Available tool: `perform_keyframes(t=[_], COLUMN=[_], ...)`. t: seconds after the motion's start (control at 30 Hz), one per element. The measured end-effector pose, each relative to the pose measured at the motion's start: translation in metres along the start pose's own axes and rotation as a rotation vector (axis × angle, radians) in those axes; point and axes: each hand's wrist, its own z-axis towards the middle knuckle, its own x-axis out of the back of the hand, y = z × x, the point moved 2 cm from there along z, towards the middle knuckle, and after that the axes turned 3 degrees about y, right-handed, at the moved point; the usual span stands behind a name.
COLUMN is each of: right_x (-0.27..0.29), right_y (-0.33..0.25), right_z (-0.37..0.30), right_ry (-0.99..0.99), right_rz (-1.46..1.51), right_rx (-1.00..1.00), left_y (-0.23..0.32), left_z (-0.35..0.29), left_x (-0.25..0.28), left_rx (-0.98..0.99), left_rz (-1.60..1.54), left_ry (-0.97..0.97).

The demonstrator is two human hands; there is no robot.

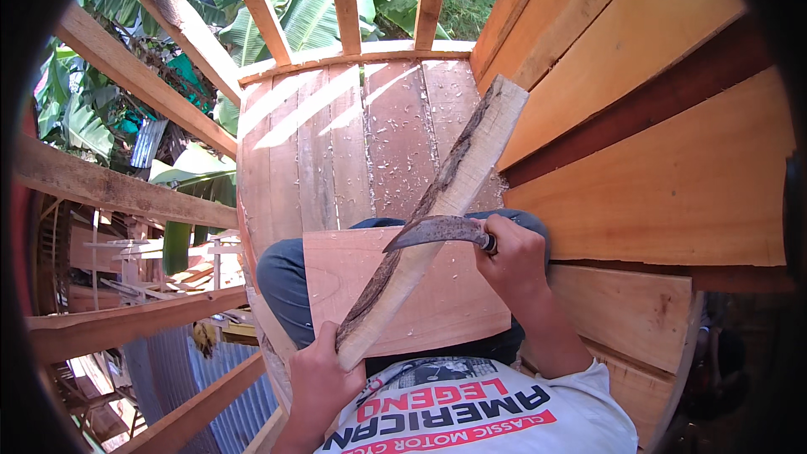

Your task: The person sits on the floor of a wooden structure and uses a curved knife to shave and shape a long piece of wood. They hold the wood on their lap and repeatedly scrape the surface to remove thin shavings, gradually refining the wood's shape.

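Wood strip [475, 155], qty 1: pale, w/ dk rough bark along its L edge, running diag from lower L to upper R, passing over lap board [458, 307] & reaching out above plank floor [315, 168]; L hand [324, 374], qty 1: gripping near end of strip, fingers closing round it; R hand [513, 254], qty 1: gripping handle of curved knife [437, 229], fingers wrapping tight & hiding most of handle; curved knife, qty 1: dk grey blade, tip pointing L, crossing over strip approx mid-length, depth of any cut not showing; lap board, qty 1: flat, lt reddish-brown, resting across thighs; blue trousers [282, 282], 1 pr: covering bent legs, knees sticking out either side of board; T-shirt [580, 412], qty 1: white w/ red & blk print, showing at bottom edge; plank floor: stretching ahead, sunlit stripes crossing its far L part; wood shavings [409, 128], misc: lying loose over floor, mostly L of strip's far half; timber slats [345, 4], several: lining far & L sides; banana leaves [303, 21], lge green: hanging beyond slats; plank wall [647, 202], orange-brown: rising along R side; corrugated sheets [223, 391], grey-blue: showing outside, lower L
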Motion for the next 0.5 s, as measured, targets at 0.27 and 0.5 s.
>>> perform_keyframes(t=[0.27, 0.5], right_x=[0.009, 0.009], right_y=[-0.006, -0.006], right_z=[0.008, 0.007], right_ry=[-0.061, -0.037], right_rz=[0.182, 0.115], right_rx=[-0.050, -0.042], left_y=[-0.009, -0.006], left_z=[-0.006, 0.005], left_x=[-0.005, 0.006], left_rx=[0.047, 0.067], left_rz=[-0.132, -0.113], left_ry=[0.007, 0.049])
